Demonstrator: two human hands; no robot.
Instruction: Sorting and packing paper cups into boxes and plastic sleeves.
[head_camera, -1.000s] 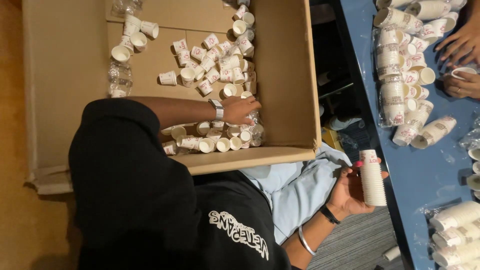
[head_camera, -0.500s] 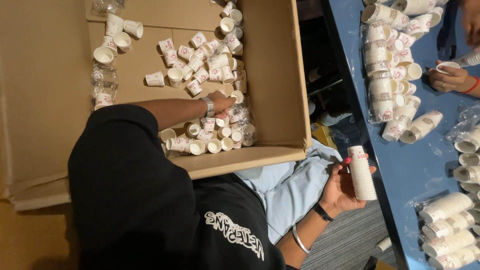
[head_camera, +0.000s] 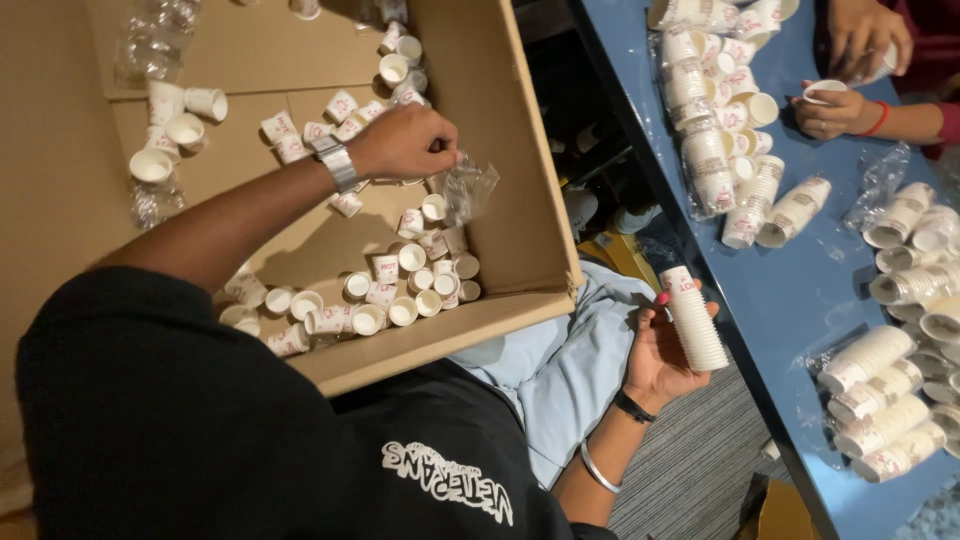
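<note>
- Head view: the left hand (head_camera: 405, 143) reaches into the cardboard box (head_camera: 530, 180), fingers curled and pinched together over the loose paper cups (head_camera: 400, 290) near the box's right wall; whether it grips a cup or the crumpled clear wrapper (head_camera: 468, 188) beside it, I cannot tell.
- The right hand (head_camera: 665, 350) is wrapped around a stack of cups (head_camera: 692, 318), held between the box's near right corner and the table's left edge.
- A sound way here, I judge: pinch one cup by its rim and keep the stack upright so it nests squarely.
- The blue table (head_camera: 790, 290) carries many more cup stacks, some in clear sleeves.
- Another person's hands (head_camera: 850, 80) work at the table's far edge.
- Striped grey flooring shows below.
</note>
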